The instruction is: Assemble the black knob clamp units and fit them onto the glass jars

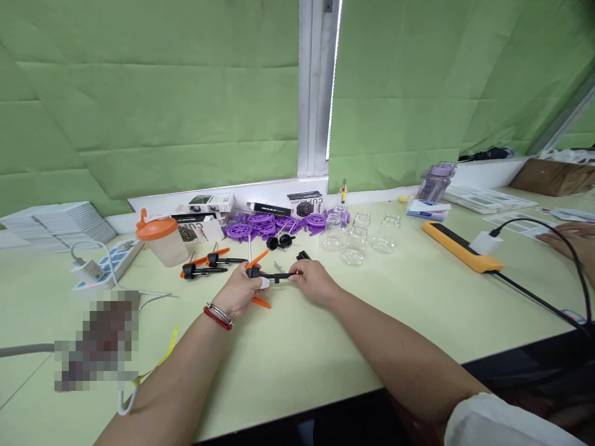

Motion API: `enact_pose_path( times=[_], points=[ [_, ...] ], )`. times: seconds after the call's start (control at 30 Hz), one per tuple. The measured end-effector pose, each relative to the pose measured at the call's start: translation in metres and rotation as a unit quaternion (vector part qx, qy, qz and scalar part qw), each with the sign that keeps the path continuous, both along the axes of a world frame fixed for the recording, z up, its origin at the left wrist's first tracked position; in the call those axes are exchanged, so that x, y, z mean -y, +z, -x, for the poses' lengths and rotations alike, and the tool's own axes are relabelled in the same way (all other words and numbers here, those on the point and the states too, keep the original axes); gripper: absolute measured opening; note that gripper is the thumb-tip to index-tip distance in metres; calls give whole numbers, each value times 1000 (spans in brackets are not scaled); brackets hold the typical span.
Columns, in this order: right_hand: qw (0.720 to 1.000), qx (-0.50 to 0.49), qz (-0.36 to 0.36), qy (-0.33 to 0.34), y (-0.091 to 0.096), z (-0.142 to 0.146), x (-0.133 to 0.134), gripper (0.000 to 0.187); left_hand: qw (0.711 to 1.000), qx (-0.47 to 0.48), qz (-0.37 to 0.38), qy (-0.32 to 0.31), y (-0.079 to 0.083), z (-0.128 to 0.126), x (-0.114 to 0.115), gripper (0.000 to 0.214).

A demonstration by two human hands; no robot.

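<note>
My left hand (238, 290) is closed around a black plastic piece with orange blades and a metal rod, which I call the black-and-orange assembly (277, 276). Its black arm reaches across to my right hand (312, 282), whose fingers pinch the far end. Just behind the arm lie a few small metal screws (279, 267). A small black part (303, 254) shows behind my right fingers; whether they touch it I cannot tell. Similar black-and-orange assemblies (204, 271) lie to the left, and black caps with metal rods (280, 240) lie farther back.
Purple wheel-shaped parts (267, 225) are piled before printed boxes (304, 203). Clear jars (353, 246) stand at right. An orange-lidded shaker (160, 238) and white power strip (111, 263) are left. Another person's hand (571, 241) rests beyond an orange power strip (458, 248).
</note>
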State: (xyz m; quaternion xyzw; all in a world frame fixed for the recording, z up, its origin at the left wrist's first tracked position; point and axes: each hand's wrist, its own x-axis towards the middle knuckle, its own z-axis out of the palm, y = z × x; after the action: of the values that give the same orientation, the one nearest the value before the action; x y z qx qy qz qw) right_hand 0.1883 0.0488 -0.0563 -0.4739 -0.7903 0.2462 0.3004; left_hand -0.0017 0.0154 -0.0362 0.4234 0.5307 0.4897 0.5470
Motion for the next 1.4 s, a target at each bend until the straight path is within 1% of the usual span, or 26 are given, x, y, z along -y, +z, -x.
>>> enact_pose_path(
  times=[0.13,0.3,0.43,0.6,0.7,0.83,1.0,1.07,1.13,1.2,1.27,1.33,1.4],
  points=[
    [999,-22,41,4,-1,0,4,11,1000,-4,-6,-1,-3,0,-1,41],
    [996,-42,77,16,-1,2,9,11,1000,-6,-4,5,-1,-2,0,40],
    [991,-59,116,14,-1,4,12,10,1000,-17,-1,-8,0,0,1,39],
    [987,-82,140,13,-3,4,11,8,1000,-25,9,-7,1,0,1,37],
    [987,-82,139,8,-5,4,9,9,1000,-19,20,-6,2,0,1,39],
    [991,-68,117,7,-6,4,9,10,999,1,31,-20,0,2,0,41],
    [994,-57,98,4,-5,4,8,9,1000,11,16,-24,-4,3,-1,42],
    [994,-54,93,4,-6,5,9,7,1000,8,19,-13,-4,1,-1,45],
    [993,-63,102,10,-6,6,11,7,999,20,20,17,-3,-2,0,49],
    [988,-87,123,21,-8,9,12,7,996,59,-11,63,-1,-5,-1,51],
    [981,-125,145,33,-9,12,14,7,990,70,-77,100,0,-8,-2,44],
    [969,-174,171,41,-9,15,17,6,983,42,-136,118,0,-9,-2,33],
    [951,-227,205,46,-8,18,19,5,976,-2,-179,127,0,-9,-1,25]
  ],
)
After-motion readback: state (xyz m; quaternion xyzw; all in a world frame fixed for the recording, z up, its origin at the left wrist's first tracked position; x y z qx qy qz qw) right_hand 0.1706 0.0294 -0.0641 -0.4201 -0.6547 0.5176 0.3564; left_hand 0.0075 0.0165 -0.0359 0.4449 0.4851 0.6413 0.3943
